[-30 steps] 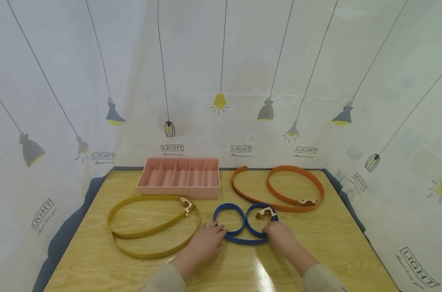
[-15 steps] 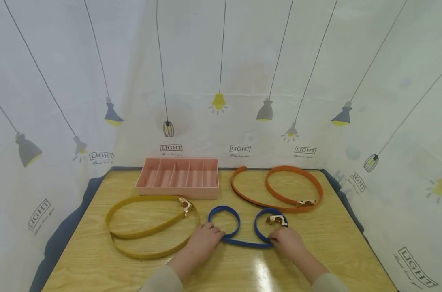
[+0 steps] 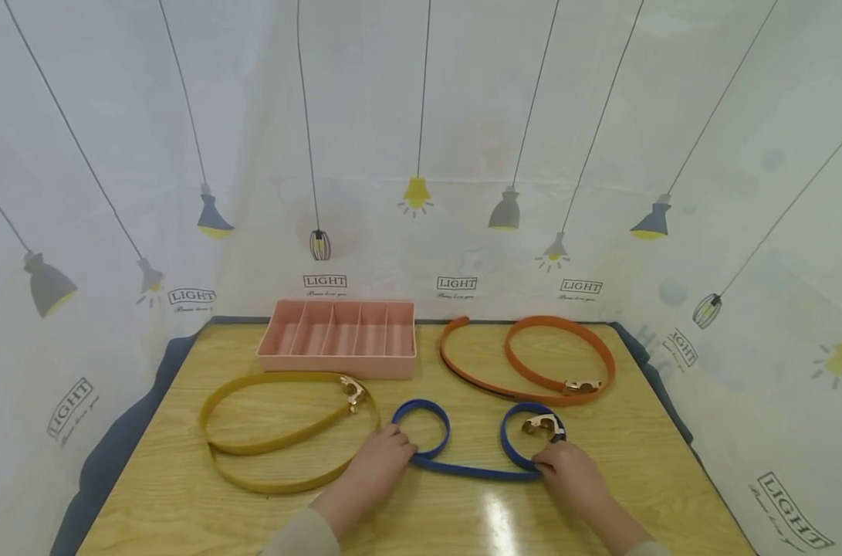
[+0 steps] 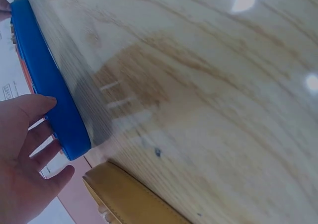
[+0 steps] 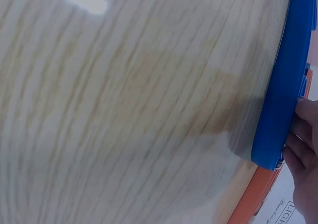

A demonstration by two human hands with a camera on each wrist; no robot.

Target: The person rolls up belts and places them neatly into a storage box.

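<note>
The word "LIGHT" (image 3: 326,281) was printed several times, in boxed capital letters, on the white sheet (image 3: 365,116) at the back and at both sides. Under it, a small script line (image 3: 326,293) was placed, which could not be read surely.

White glare streaks the glossy table (image 3: 636,455).

A pink rectangular five-compartment tray (image 3: 337,367) sits left of centre, a gold-buckled orange belt (image 3: 566,400) right. White lamp-printed sheeting (image 3: 365,100) fills the top.
</note>
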